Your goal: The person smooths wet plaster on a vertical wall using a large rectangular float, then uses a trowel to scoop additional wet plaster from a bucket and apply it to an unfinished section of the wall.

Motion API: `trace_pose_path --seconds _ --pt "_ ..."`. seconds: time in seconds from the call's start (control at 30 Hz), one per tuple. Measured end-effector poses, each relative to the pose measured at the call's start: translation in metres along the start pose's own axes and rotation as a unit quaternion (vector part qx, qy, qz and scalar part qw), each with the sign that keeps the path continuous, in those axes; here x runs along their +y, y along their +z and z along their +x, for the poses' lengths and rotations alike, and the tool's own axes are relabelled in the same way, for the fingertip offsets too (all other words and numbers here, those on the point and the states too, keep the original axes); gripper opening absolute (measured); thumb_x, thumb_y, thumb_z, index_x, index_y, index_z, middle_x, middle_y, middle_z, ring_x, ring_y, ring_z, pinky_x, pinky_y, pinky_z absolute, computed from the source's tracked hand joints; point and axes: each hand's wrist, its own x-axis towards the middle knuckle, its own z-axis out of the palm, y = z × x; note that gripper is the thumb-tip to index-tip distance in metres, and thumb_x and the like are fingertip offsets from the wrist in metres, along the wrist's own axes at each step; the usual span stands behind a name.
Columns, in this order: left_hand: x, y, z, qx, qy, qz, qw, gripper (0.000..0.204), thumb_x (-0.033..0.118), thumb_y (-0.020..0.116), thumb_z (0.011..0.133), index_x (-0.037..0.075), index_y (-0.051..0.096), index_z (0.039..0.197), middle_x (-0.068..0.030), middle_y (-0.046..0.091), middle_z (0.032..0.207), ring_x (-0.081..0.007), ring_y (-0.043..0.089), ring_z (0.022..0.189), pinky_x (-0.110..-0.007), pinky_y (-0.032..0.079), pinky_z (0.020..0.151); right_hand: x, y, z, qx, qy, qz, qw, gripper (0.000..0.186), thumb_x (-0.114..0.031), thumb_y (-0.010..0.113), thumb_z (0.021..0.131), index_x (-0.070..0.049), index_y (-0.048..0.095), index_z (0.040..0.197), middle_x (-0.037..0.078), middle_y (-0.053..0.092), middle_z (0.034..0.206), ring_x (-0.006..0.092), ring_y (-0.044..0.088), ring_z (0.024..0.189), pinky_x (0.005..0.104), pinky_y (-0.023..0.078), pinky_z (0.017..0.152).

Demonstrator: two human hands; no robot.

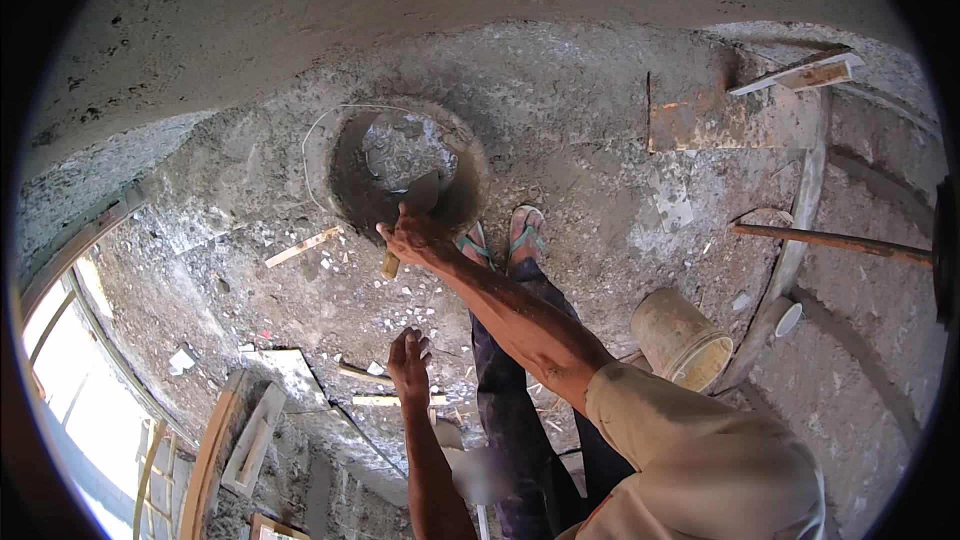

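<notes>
My right hand (pixel 412 240) is closed around the wooden handle of a trowel (pixel 423 193). The trowel's grey blade reaches over the near inner side of a mortar-stained bucket (pixel 470 155). Inside the bucket lies a wet, shiny grey mix (pixel 405 152), and its thin wire handle (pixel 305 155) loops out to the left. Lower down, my left hand (pixel 409 365) hangs above the rubble-strewn ground with fingers loosely curled and apart, holding nothing that I can see.
A freshly plastered wall (pixel 400 30) curves across the far side. To the right lie a dirty pail (pixel 680 335) on its side, a long wooden handle (pixel 840 240) and a float (pixel 800 72). Wood strips (pixel 303 247) and broken chips litter the floor. My feet (pixel 525 230) stand beside the bucket.
</notes>
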Motion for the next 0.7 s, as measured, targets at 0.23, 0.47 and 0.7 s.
trace_pose_path --seconds 0.23,0.47,0.7 --pt "0.049 0.026 0.098 0.010 0.061 -0.095 0.994 0.072 0.057 0.053 0.104 0.005 0.042 0.153 -0.0143 0.051 0.151 -0.0325 0.054 0.135 -0.047 0.046 0.105 0.067 0.001 -0.008 0.012 -0.070 0.131 0.989 0.023 -0.029 0.066 0.086 -0.007 0.066 0.092 0.008 0.065 0.078 0.0261 0.067 0.071 0.0404 0.052 0.067" --pt "0.138 0.022 0.144 -0.014 0.058 -0.062 0.996 0.067 0.059 0.046 0.101 0.017 0.039 0.154 -0.0093 0.046 0.154 -0.0308 0.045 0.137 -0.051 0.037 0.109 0.096 -0.247 -0.170 -0.136 0.135 0.257 0.947 0.047 -0.028 0.077 0.080 0.002 0.065 0.113 0.019 0.072 0.097 0.0327 0.071 0.090 0.0425 0.055 0.080" --pt "0.158 0.013 0.166 0.075 0.147 0.015 0.986 0.060 0.058 0.049 0.100 0.013 0.053 0.139 -0.0084 0.060 0.135 -0.0245 0.055 0.120 -0.047 0.045 0.096 0.328 -0.326 -0.172 -0.132 0.354 0.321 0.869 0.033 -0.023 0.058 0.098 -0.005 0.057 0.126 0.011 0.066 0.096 0.0180 0.067 0.074 0.0341 0.057 0.057"
